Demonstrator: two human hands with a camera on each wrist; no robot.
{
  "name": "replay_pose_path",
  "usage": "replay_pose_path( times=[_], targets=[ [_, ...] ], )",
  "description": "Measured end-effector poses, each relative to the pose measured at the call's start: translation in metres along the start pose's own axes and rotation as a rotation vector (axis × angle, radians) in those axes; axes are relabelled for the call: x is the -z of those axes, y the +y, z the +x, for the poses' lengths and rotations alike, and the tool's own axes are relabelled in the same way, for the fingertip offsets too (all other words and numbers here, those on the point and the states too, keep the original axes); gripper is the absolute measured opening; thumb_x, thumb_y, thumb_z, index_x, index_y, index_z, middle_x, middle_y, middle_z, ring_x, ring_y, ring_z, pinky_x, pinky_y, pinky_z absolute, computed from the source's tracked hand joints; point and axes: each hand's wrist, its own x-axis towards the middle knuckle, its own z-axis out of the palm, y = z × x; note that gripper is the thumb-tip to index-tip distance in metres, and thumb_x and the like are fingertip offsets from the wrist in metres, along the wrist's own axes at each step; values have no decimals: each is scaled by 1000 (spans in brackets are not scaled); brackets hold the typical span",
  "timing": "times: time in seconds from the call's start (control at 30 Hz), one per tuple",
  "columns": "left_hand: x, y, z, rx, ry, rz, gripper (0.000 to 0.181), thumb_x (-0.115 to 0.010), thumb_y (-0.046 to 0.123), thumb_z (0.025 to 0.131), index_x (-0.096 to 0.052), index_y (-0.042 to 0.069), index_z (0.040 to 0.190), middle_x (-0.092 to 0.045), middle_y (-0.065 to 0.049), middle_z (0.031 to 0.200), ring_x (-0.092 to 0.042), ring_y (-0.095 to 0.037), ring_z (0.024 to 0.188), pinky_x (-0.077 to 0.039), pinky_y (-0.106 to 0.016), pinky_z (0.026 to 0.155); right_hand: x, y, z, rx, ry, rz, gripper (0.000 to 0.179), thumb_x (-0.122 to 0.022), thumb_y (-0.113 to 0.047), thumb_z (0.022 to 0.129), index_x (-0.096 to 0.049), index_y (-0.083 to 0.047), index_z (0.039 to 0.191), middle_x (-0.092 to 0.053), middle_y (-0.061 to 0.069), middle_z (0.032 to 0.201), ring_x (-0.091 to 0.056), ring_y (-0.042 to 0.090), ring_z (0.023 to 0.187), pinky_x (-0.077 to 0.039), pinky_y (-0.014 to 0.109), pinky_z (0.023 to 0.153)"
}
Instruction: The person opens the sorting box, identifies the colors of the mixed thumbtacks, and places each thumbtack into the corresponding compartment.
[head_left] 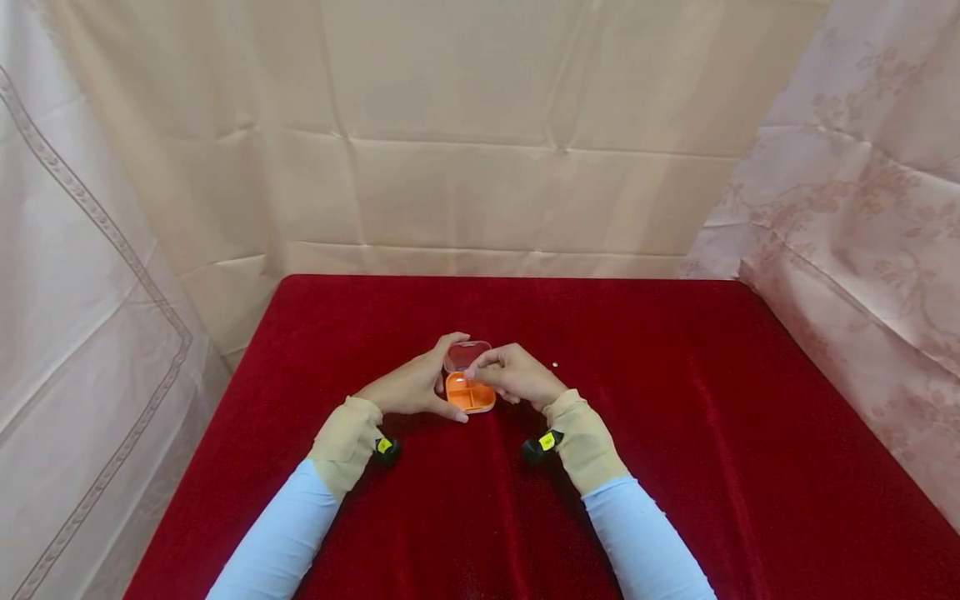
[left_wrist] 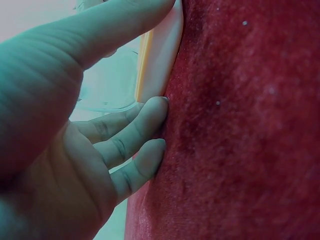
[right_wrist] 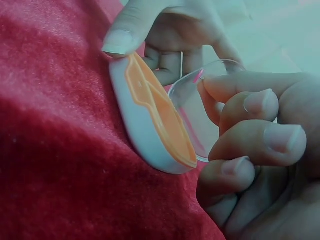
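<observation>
A small divided pill box (head_left: 460, 400), orange inside with a pale outer shell, rests on the red velvet cloth (head_left: 420, 517) between the two hands, near the middle of the person's reach, where both can work at it. Its transparent lid (head_left: 468, 354) is swung back on the far side, which leaves the compartments uncovered toward the person. The left hand (head_left: 412, 385) wraps the box's left side, thumb on the near edge and the other fingers round toward the lid; that grip probably steadies so light a box on soft cloth and leaves the top free. The right hand (head_left: 521, 377) comes in from the other side, thumb and forefinger brought together in a pinch above the far part of the box, a pose that suits very small items; whether anything sits between those fingertips I cannot tell. Just beyond the right hand lies a tiny pale speck, perhaps a tablet (head_left: 555, 364), apart from the box and touched by neither hand. Beige wristbands (head_left: 341, 446) cover the ends of light-blue sleeves (head_left: 281, 529), and dark devices with yellow labels (head_left: 386, 450) sit on the inner side of each wrist, likely to face each hand's work.
</observation>
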Motion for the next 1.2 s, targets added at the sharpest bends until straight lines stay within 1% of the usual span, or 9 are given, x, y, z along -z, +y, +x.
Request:
replay_pose_path(
  times=[0.17,0.27,0.53,0.7,0.73,0.87,0.97,1.07,1.2],
  targets=[
    [0,0,0,-7,4,8,119,-94,35,75,-12,20,160,-61,-7,91,-57,-17,76,-49,-31,69,-4,0,1,-2,5,-17,17,-69,-16,99,-76,-3,106,-42,-4,54,-33,9,43,-29,24,42],
    [0,1,-1,3,0,8,119,-94,35,76,-11,20,161,-60,-7,90,-57,-16,76,-49,-31,68,-6,0,2,3,5,-36,18,-70,-17,99,-76,-2,107,-41,-4,54,-32,10,43,-28,24,42],
    [1,1,-1,5,-1,-5,119,-94,34,76,-11,21,160,-60,-7,95,-56,-16,77,-49,-30,68,-10,1,4,-7,34,-102,15,-71,-21,98,-78,-9,103,-42,-5,54,-34,10,43,-29,24,41],
    [1,1,-1,11,-4,1,119,-93,36,76,-11,21,161,-59,-7,97,-56,-17,79,-49,-31,70,-12,0,5,-15,57,-170,12,-72,-23,98,-79,-14,99,-43,-5,55,-35,10,44,-31,24,42],
    [1,1,-1,12,-5,0,119,-93,36,76,-11,21,161,-59,-7,97,-56,-17,80,-49,-31,71,-13,0,6,-9,61,-186,12,-73,-23,98,-79,-14,98,-44,-5,56,-36,10,45,-32,24,43],
    [1,1,-1,10,-5,5,119,-93,36,77,-11,21,161,-59,-7,96,-56,-17,80,-49,-31,71,-15,-1,7,21,77,-235,11,-73,-21,97,-79,-12,96,-55,-4,65,-39,9,56,-36,24,52],
    [1,2,-1,9,-2,9,119,-93,36,77,-11,21,161,-59,-6,93,-56,-17,79,-49,-31,70,-16,-2,8,32,92,-274,10,-74,-20,97,-79,-13,95,-60,-4,70,-40,8,60,-37,24,56],
    [1,1,-1,5,-2,11,119,-93,35,77,-11,20,161,-58,-7,95,-56,-17,80,-49,-31,71,-17,-1,9,39,107,-325,9,-73,-20,97,-78,-13,94,-57,-5,67,-40,8,60,-36,24,55],
    [0,0,-1,2,-3,13,119,-93,35,77,-10,19,161,-59,-7,96,-56,-17,80,-49,-31,71,-19,0,9,71,119,-386,9,-73,-19,97,-78,-12,94,-55,-7,65,-41,7,59,-36,23,55]
  ],
)
